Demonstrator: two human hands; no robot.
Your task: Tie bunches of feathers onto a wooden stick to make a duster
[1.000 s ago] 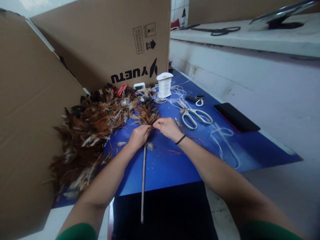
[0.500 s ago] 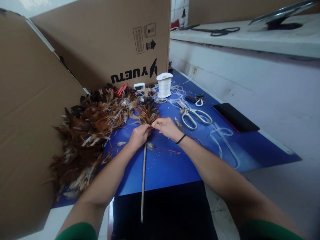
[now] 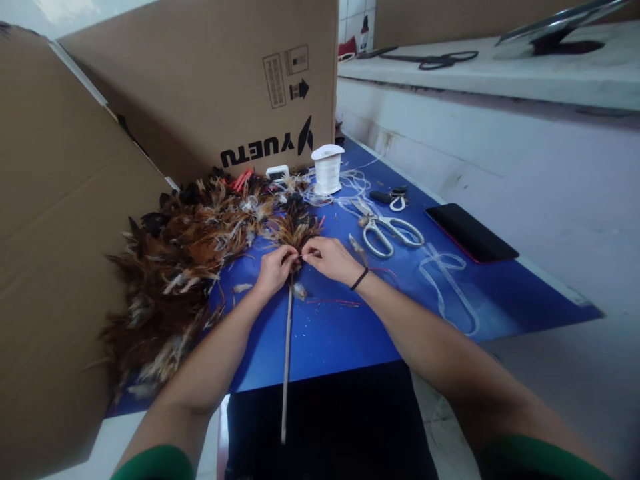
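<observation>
While the left hand (image 3: 276,269) and the right hand (image 3: 329,259) met near the center of the frame, their fingertips nearly touched at the base of a feather bundle (image 3: 294,227). Left hand: thumb and fingers pinched together on a thin red string (image 3: 301,255). Right hand: pinched on the same string from the other side, black band (image 3: 359,279) at the wrist. Couldn't tell whether the left also gripped the stick (image 3: 287,353); fingers hid the joint. Bundle fanned out just above both hands; stick ran down below them, past the near edge of the counter (image 3: 330,343), ending lower center over dark fabric (image 3: 340,427). Loose red strand (image 3: 333,303) lay on the counter right of the stick.

Left side: big pile of brown feathers (image 3: 190,260) by the cardboard (image 3: 215,87), YUETU printed upside down on it. Upper center: white spool (image 3: 328,173), upright. Right of center: silver scissors (image 3: 374,218), blades toward upper left; black-handled tool (image 3: 381,197) just above; dark phone (image 3: 473,233) farther right. Clear ribbon (image 3: 442,267) lay looped lower left of the phone. Upper right: black scissors (image 3: 420,61) on a white shelf (image 3: 500,75).
</observation>
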